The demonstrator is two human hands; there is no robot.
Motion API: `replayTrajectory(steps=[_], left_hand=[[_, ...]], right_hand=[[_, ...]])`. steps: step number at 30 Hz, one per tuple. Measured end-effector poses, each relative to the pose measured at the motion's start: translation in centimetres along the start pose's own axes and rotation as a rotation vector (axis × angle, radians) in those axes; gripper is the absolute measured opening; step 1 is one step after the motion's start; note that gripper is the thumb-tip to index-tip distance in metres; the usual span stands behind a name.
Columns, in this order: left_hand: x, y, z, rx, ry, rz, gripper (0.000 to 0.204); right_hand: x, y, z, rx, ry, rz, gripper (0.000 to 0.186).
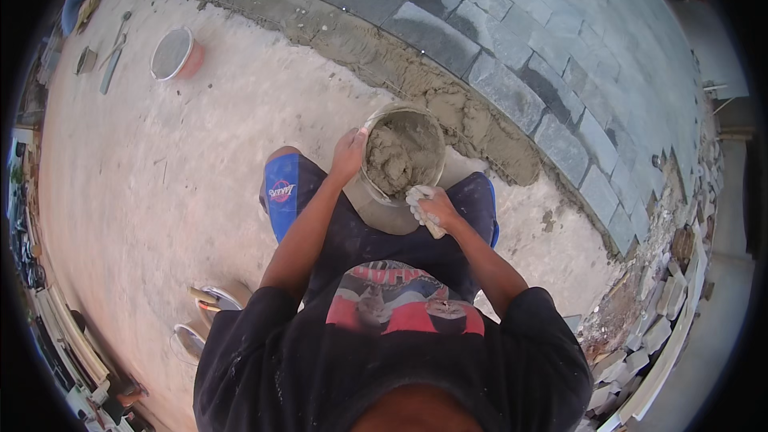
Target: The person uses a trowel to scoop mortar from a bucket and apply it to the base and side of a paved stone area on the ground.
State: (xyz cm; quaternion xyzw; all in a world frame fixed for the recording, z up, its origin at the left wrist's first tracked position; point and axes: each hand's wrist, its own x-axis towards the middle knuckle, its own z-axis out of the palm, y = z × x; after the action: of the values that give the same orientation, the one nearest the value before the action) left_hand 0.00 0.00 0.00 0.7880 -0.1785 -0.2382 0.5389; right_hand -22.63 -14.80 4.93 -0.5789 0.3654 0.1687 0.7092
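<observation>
A bucket (441,162) with wet grey mortar (390,162) in it stands between my knees, tipped so that its mouth faces up toward me. My left hand (349,154) is closed on the left side of its rim. At the near right of the rim, my right hand (432,206) is wrapped round the short pale handle of a trowel (437,230). Its fingers are whitish, coated or gloved; I cannot tell which. The trowel's blade is hidden from view.
Beyond the bucket runs a strip of spread mortar (456,112), along grey stone paving (504,84). A reddish bucket (192,60) and a long tool (112,68) are at the far left. More buckets (220,300) stand near my left elbow. Broken stones (656,336) lie at the right.
</observation>
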Motion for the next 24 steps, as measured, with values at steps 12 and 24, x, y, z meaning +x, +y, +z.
replayTrajectory(steps=[12,24], left_hand=[[0.4,0.9,-2.6,0.181,0.157,-0.118,0.048],[1.5,-0.8,-2.6,0.192,0.26,-0.115,0.052]], right_hand=[[-1.6,-7.9,-6.9,-0.126,0.182,-0.118,0.027],[10.7,-7.2,-12.1,-1.026,1.095,-0.266,0.059]])
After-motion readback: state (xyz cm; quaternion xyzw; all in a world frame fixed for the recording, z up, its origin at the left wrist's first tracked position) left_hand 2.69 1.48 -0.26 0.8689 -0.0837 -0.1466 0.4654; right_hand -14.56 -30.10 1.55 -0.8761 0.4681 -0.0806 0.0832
